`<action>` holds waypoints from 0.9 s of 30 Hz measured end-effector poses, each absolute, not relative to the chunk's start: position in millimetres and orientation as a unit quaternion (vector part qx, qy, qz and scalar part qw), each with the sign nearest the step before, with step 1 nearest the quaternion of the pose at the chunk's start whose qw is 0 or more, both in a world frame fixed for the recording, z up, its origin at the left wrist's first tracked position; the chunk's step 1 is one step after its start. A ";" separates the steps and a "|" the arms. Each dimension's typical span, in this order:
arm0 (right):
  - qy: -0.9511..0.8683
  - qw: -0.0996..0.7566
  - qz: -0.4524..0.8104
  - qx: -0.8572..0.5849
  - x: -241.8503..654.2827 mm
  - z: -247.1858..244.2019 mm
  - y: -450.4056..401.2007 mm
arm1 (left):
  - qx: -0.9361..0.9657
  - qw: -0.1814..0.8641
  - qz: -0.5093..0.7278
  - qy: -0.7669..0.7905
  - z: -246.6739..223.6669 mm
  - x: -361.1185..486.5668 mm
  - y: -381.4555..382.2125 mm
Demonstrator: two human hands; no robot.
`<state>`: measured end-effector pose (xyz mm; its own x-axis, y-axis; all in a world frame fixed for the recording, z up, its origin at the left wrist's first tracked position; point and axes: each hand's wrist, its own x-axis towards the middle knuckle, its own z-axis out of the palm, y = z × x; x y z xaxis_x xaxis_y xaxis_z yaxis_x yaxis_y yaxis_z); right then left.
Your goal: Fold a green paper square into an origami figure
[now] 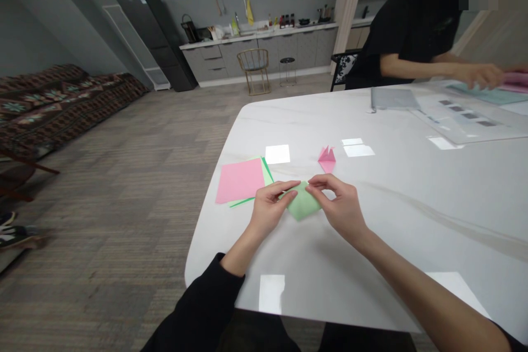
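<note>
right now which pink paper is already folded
The small folded pink piece, with pointed tips at its far end; the other pink sheet lies flat and square on a green sheet.

Matt green origami paper (302,203); tabletop (412,198) glossy, probably marble.

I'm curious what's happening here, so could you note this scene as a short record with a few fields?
Left hand: gripping folded green paper
Right hand: pinching the same paper's upper edge
Nearby: pink sheet lying on a green sheet; folded pink paper
Surface: white marble-look table
Co-worker: a hand beside pink paper
</note>
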<state>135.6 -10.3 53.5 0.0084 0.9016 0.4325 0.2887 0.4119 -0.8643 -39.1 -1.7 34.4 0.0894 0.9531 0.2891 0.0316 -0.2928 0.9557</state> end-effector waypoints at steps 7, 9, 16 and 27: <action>-0.641 0.523 0.325 -0.458 135.8 54.4 -9.7 | 0.556 0.471 0.545 0.415 36.7 -36.0 -2.4; -0.623 0.517 0.361 -0.463 135.9 54.8 -9.4 | 0.553 0.476 0.543 0.415 37.2 -35.9 -2.5; -0.618 0.508 0.381 -0.465 136.6 58.6 -11.2 | 0.540 0.486 0.538 0.427 35.3 -36.1 -1.9; -0.602 0.526 0.406 -0.443 137.2 55.8 -9.5 | 0.534 0.518 0.525 0.414 37.9 -35.4 -1.3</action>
<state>137.2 -9.5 55.8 -0.0551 0.9605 0.2728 0.1061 0.2773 -0.9549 -35.4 -1.3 37.9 0.1058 0.9857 0.1311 -0.1015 -0.1205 0.9875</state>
